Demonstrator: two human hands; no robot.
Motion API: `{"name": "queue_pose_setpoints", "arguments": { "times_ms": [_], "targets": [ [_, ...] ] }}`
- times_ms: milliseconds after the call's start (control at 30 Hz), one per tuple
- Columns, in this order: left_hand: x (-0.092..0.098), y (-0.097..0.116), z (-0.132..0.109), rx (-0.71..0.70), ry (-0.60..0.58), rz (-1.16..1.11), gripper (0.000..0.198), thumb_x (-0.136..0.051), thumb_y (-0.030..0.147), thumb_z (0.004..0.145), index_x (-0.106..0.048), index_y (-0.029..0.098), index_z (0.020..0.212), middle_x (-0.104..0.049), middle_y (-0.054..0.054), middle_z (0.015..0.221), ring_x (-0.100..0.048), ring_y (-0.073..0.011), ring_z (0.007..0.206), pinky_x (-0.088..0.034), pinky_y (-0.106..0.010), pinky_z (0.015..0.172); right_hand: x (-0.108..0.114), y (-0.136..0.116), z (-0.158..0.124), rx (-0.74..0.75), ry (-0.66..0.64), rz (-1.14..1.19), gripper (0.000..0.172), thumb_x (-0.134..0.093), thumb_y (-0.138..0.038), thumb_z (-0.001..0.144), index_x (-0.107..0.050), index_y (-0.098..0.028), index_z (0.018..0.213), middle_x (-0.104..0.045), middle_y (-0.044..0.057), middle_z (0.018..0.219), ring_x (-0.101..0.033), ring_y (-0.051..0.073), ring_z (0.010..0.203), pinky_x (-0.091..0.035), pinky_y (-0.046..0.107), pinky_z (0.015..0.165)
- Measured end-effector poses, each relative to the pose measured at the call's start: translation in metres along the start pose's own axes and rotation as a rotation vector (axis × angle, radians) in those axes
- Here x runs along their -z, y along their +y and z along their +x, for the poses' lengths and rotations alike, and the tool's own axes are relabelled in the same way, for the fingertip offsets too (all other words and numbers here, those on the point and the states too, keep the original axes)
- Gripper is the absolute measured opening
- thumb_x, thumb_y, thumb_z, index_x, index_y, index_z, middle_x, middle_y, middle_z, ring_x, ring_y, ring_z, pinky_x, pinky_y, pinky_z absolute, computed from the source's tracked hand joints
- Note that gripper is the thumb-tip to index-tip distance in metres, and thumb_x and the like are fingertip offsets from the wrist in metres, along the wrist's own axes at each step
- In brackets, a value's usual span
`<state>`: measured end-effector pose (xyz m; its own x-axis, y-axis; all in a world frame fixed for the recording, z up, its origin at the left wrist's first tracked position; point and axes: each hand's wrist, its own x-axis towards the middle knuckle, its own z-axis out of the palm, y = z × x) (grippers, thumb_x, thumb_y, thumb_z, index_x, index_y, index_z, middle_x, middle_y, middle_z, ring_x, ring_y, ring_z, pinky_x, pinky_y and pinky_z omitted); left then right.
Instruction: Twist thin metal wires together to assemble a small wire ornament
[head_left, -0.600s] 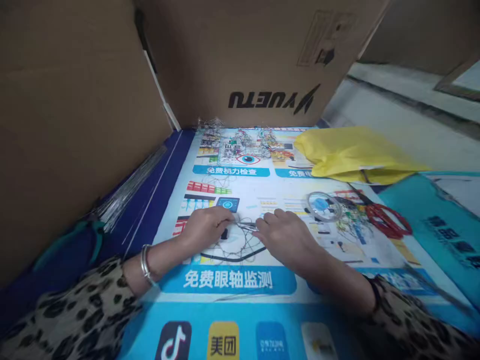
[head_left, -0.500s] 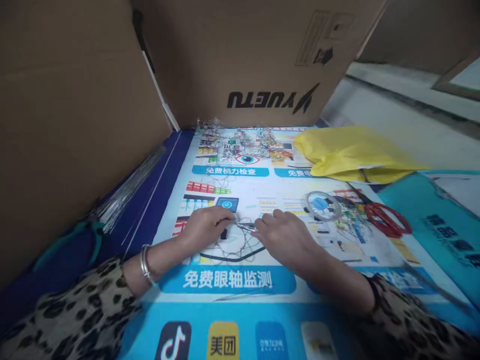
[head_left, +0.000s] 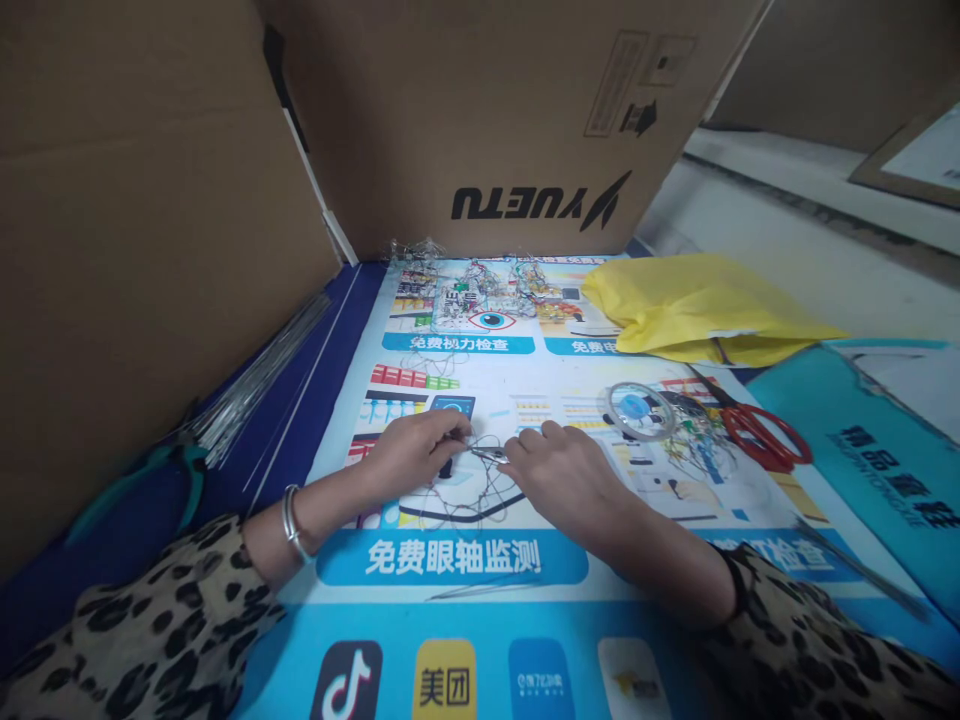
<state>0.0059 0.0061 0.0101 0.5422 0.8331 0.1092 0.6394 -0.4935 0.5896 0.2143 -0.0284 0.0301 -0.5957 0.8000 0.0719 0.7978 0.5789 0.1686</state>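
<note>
Left of the clear roll, I see left hand and right hand pinched closed on wire. Likely light, springy: grip at crossings.

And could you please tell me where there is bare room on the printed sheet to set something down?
The printed sheet looks bare at its near end, between the sleeves, short of the thin wires. A smaller patch lies beyond the right hand, left of the clear ring. Crowded: around the scissors, and at the far end, among tangled wires.
</note>
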Motion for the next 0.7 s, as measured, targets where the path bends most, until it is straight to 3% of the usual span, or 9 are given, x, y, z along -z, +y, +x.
{"name": "queue_pose_setpoints", "arguments": {
  "times_ms": [267, 700],
  "targets": [
    [0.001, 0.004, -0.003, 0.016, 0.028, 0.041, 0.02, -0.047, 0.006, 0.07, -0.055, 0.019, 0.083, -0.056, 0.003, 0.069, -0.048, -0.0092, 0.059, -0.033, -0.022, 0.056, 0.001, 0.0, -0.001, -0.013, -0.003, 0.007, 0.02, -0.049, -0.032, 0.089, -0.061, -0.018, 0.082, -0.063, 0.006, 0.076, -0.052, 0.02, 0.073, -0.024, 0.03, 0.056],
    [0.001, 0.003, -0.006, 0.032, 0.06, 0.031, 0.015, -0.045, 0.006, 0.07, -0.051, 0.019, 0.075, -0.052, 0.004, 0.062, -0.045, -0.009, 0.055, -0.031, -0.023, 0.053, 0.008, 0.009, 0.002, 0.032, 0.034, -0.036, 0.02, -0.049, -0.033, 0.088, -0.061, -0.018, 0.08, -0.061, 0.005, 0.077, -0.049, 0.02, 0.074, -0.024, 0.03, 0.061]
  ]
}}
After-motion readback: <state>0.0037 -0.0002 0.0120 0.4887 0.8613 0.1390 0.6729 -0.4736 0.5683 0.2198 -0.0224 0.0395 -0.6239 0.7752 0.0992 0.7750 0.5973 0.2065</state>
